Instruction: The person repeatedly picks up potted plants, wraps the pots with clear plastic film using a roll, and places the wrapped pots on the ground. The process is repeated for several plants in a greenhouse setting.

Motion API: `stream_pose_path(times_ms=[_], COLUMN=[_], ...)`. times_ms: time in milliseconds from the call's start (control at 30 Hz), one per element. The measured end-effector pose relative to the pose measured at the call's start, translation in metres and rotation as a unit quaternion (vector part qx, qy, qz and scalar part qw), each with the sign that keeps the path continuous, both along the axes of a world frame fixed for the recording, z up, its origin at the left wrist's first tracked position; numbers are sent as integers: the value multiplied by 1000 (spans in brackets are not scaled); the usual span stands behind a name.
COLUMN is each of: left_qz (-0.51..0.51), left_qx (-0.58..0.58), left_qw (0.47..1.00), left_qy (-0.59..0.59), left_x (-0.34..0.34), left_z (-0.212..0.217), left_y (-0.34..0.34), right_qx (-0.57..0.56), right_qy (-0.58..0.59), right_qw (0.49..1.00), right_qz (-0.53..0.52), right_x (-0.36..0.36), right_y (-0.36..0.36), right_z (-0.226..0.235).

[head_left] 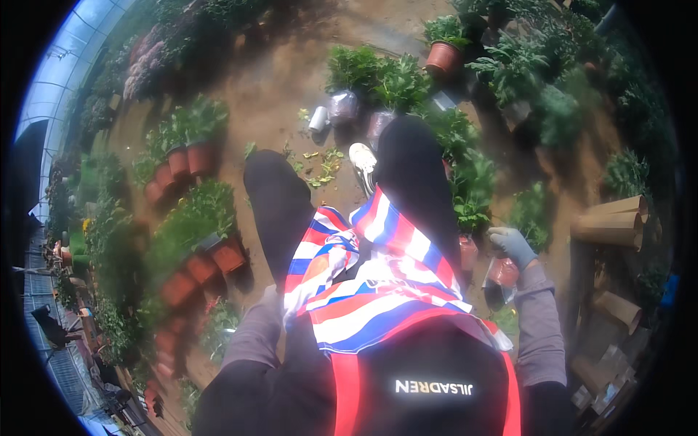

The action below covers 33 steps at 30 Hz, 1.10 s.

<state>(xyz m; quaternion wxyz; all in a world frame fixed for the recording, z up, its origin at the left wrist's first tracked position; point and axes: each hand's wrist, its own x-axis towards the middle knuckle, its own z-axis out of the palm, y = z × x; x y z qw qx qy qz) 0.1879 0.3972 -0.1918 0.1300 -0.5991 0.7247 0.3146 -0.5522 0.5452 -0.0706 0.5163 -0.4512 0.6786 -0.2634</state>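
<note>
My right hand, in a pale grey glove, is closed at the top of a plastic-wrapped potted plant on my right. Green leaves spread just beyond the hand, and the fingers hide the stem. Beside my left thigh is my left hand; it is blurred and its fingers are hidden. Over my lap lies a red, white and blue striped cloth. Another wrapped pot stands beside my right leg, below a row of leafy plants.
Rows of brown pots with plants line the left. Wrapped pots and a white roll stand ahead. Fallen leaves lie near my white shoe. Rolled brown cardboard and boxes are at the right.
</note>
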Motion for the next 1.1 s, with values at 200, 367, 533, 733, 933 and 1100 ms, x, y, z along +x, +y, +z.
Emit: stream_pose_path(times_ms=[200,367,533,733,933,1100], left_qz=[335,410,486,516,516,482], left_qx=[192,213,274,393,458,463], left_qw=[917,878,824,761,724,743], left_qy=[102,126,97,20,-32,-40], left_x=[-90,-96,-77,-24,37,79], left_z=[2,10,11,57,105,111], left_y=[52,49,69,70,44,11], right_qx=[221,278,320,372,416,435], right_qy=[49,85,71,52,50,46], right_qw=[972,951,937,923,908,899], right_qz=[69,106,121,78,20,-35], right_x=[52,150,257,344,376,395], right_y=[-165,-251,-312,-345,-342,-327], right_z=[-98,-162,-238,-307,-316,-306])
